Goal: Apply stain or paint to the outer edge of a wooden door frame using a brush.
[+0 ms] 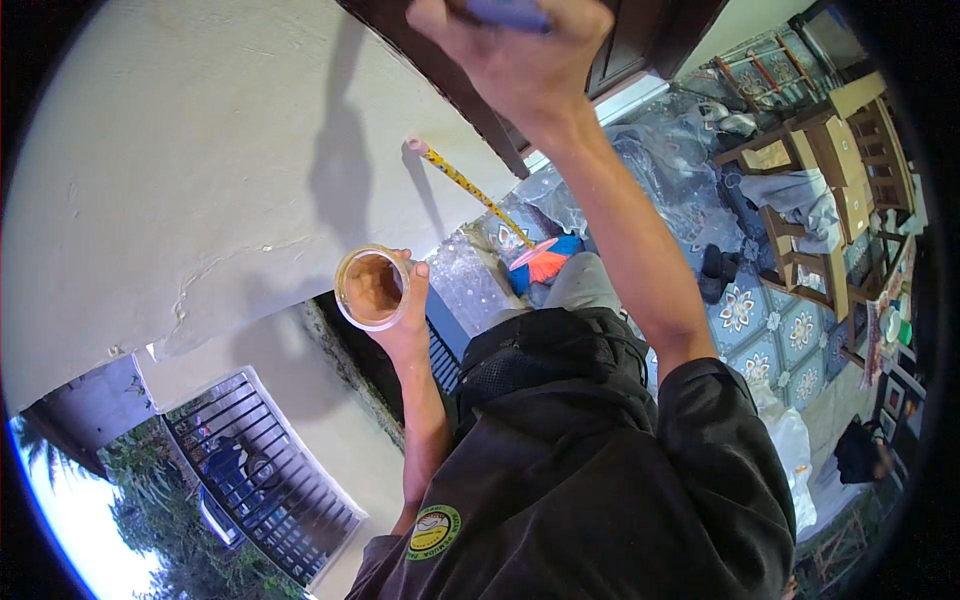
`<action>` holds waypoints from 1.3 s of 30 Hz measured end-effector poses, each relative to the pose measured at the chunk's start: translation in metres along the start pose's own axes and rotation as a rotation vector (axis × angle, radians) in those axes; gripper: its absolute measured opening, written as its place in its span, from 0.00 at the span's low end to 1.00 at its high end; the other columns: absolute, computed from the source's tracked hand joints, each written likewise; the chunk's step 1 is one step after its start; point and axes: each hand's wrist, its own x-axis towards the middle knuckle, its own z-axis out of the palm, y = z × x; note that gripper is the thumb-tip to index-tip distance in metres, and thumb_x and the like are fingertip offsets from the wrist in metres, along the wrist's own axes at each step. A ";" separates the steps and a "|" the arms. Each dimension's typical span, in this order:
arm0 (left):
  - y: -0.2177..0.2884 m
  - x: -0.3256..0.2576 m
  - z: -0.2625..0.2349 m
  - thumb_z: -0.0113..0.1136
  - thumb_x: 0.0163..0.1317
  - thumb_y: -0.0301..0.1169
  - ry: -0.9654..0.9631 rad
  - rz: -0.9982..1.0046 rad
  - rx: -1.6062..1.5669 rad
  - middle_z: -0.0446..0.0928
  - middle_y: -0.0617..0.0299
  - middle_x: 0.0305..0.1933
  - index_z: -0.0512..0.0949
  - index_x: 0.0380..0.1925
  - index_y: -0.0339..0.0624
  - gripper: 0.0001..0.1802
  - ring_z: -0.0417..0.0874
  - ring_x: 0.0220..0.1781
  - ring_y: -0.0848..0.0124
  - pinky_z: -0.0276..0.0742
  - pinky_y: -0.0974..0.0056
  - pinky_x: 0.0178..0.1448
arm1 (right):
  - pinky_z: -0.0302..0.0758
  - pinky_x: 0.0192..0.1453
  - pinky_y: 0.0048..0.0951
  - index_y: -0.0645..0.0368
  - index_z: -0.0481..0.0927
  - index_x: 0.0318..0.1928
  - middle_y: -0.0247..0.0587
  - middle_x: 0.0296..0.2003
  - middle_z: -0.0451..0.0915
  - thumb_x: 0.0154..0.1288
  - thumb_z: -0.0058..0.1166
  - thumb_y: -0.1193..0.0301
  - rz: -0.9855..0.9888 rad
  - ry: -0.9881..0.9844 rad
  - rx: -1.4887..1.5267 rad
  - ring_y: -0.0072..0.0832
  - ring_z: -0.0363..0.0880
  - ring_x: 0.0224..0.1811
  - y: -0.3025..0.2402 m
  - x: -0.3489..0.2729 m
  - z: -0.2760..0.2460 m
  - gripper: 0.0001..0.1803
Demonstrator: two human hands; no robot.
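My left hand (408, 325) is wrapped round a clear plastic cup (343, 290), its mouth tipped toward me. Brown stuff (374, 288), paint-like in look, coats the inside of the cup. High up by the dark brown door frame (630, 40), my right hand (535, 65) is closed round a blue-purple object (510, 12). That object is blurred and cut off by the upper edge, so its kind does not show. The cream wall (200, 130) lies beyond the cup and carries shadows of my arms.
A broom with a yellow patterned handle (470, 187) leans on the wall. Crumpled clear plastic sheeting (650, 165) covers part of the patterned tile floor (740, 310). Wooden chairs (835, 280) with a cloth stand to the right. A railing (265, 470) is at lower left.
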 end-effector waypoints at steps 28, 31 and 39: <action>0.002 -0.013 -0.003 0.61 0.54 0.17 0.047 -0.005 -0.042 0.74 0.56 0.37 0.68 0.42 0.39 0.17 0.74 0.30 0.74 0.71 0.71 0.29 | 0.73 0.33 0.17 0.64 0.82 0.33 0.31 0.27 0.82 0.54 0.63 0.78 0.299 0.068 0.401 0.15 0.78 0.29 0.007 0.062 -0.002 0.06; 0.003 -0.015 -0.003 0.61 0.54 0.17 0.048 -0.005 -0.035 0.74 0.56 0.37 0.68 0.42 0.39 0.17 0.74 0.30 0.73 0.71 0.71 0.29 | 0.73 0.32 0.17 0.63 0.82 0.34 0.30 0.26 0.82 0.55 0.62 0.77 0.269 0.133 0.491 0.14 0.77 0.28 0.008 0.062 0.002 0.05; 0.002 -0.021 -0.003 0.68 0.51 0.20 0.035 -0.121 -0.069 0.75 0.58 0.42 0.69 0.48 0.38 0.25 0.77 0.46 0.70 0.73 0.66 0.52 | 0.77 0.34 0.20 0.60 0.85 0.31 0.38 0.29 0.84 0.49 0.66 0.73 0.720 -0.049 0.091 0.17 0.82 0.28 0.048 -0.106 -0.033 0.07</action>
